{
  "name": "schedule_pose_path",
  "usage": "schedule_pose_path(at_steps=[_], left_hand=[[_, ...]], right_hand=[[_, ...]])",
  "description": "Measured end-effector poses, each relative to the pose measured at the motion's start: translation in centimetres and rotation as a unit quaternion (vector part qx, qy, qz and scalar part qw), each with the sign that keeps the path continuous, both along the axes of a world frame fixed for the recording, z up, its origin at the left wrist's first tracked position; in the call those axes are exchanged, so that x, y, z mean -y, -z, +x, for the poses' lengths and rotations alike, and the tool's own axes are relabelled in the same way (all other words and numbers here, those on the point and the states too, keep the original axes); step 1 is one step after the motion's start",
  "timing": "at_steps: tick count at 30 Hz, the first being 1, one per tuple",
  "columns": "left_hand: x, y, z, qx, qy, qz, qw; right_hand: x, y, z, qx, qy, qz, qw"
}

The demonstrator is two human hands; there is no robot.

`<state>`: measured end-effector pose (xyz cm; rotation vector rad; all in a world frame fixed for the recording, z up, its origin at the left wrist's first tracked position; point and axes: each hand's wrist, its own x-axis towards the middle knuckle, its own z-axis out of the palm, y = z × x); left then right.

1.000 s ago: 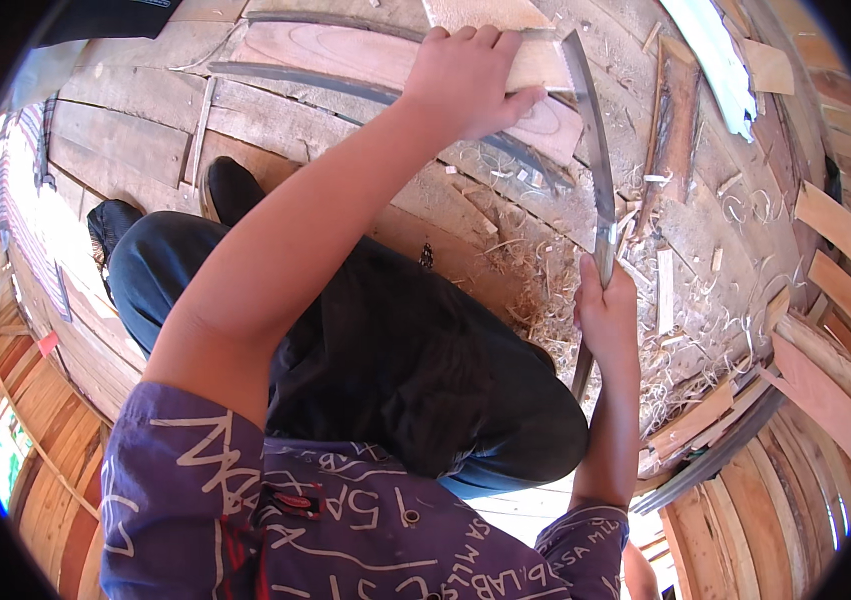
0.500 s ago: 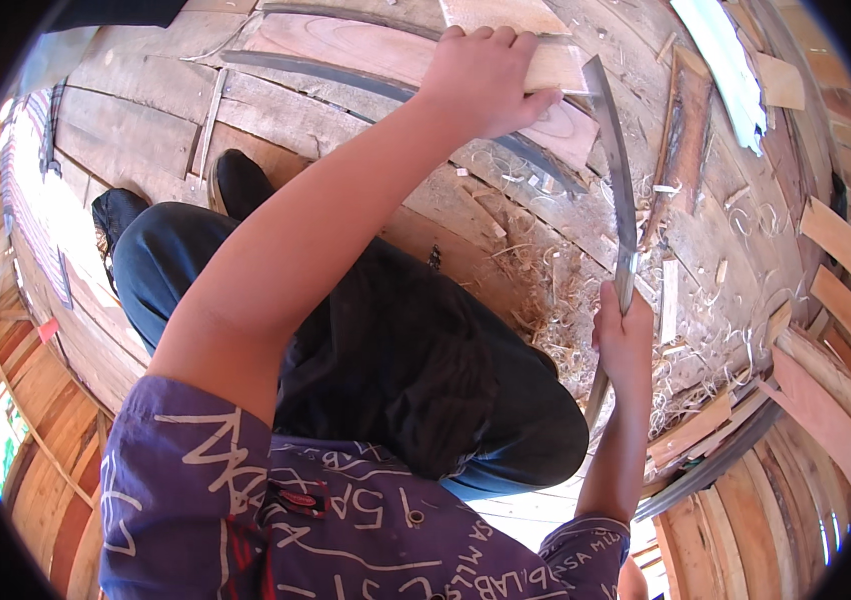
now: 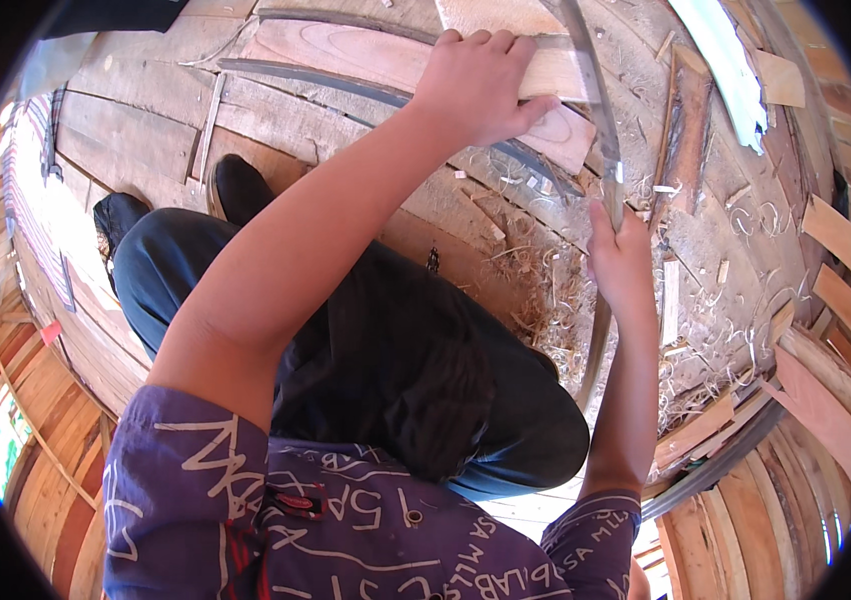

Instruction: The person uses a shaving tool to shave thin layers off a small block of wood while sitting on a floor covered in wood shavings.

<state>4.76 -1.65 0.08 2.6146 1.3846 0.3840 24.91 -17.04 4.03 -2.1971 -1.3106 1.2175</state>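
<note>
Some room parts left fingers [image 3: 487, 42], gripping a pale board's [image 3: 560, 74] edges, from right fingers [image 3: 603, 238] clasping a long blade [image 3: 601, 110].

The blade [image 3: 602, 112] seems metal, the block [image 3: 557, 74] matt wood.

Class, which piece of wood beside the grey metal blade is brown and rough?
The long brown wooden slab, right of the grey metal blade; the smoother-looking pale wooden block and pinkish wooden board lie left, by the left hand.

Worn plank floor [image 3: 131, 120] fills the upper left — board walls [image 3: 61, 475] curve along both lower corners, and daylight shows through a small opening [image 3: 3, 440] at lower left.
</note>
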Motion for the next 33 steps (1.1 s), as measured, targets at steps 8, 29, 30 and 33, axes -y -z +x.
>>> schedule_pose_path(at_steps=[8,29,30,33], left_hand=[[-0.1,0.3,-0.3,0.007,-0.005,0.009,1.000],[-0.2,0.3,-0.2,0.013,-0.012,0.014,1.000],[-0.2,0.1,0.0,0.009,-0.011,-0.007,1.000],[-0.2,-0.2,0.4,0.004,-0.005,-0.020,1.000]], right_hand=[[8.4,-3.6,1.1,-0.089,0.073,-0.048,0.992],[7.0,-1.9,1.0,-0.066,0.039,-0.024,0.997],[6.8,-0.2,1.8,-0.025,-0.004,0.021,0.999],[3.1,1.2,1.3,-0.027,0.007,0.003,1.000]])
